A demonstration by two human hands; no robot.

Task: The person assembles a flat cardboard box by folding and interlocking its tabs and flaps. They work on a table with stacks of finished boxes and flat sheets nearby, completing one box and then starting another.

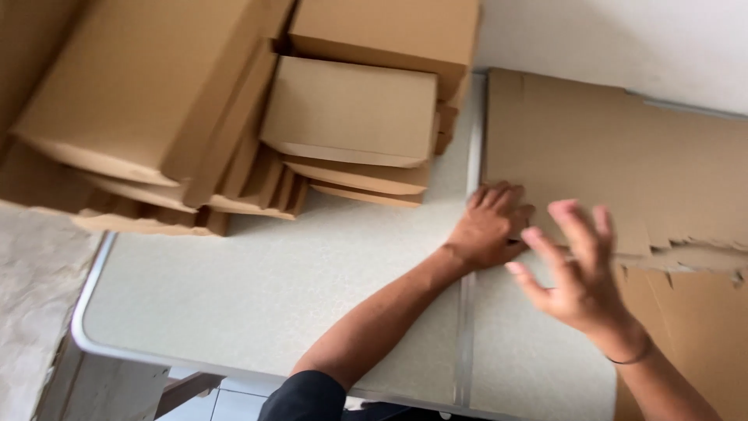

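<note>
A large flat sheet of brown cardboard [615, 156] lies on the right part of the light grey table [257, 288], with a torn lower edge. My left hand [489, 226] rests on the sheet's lower left corner, fingers bent and touching the cardboard. Hovering just right of it, my right hand [580, 269] has its fingers spread above the cardboard's torn edge and holds nothing. A thin dark band circles my right wrist.
Stacks of folded brown cardboard boxes [351, 109] fill the table's far left and middle. A bigger box [148, 86] leans at the upper left. Crumpled brown paper [35, 304] hangs at the left edge. A white wall [623, 39] stands behind. More cardboard [693, 327] lies at lower right.
</note>
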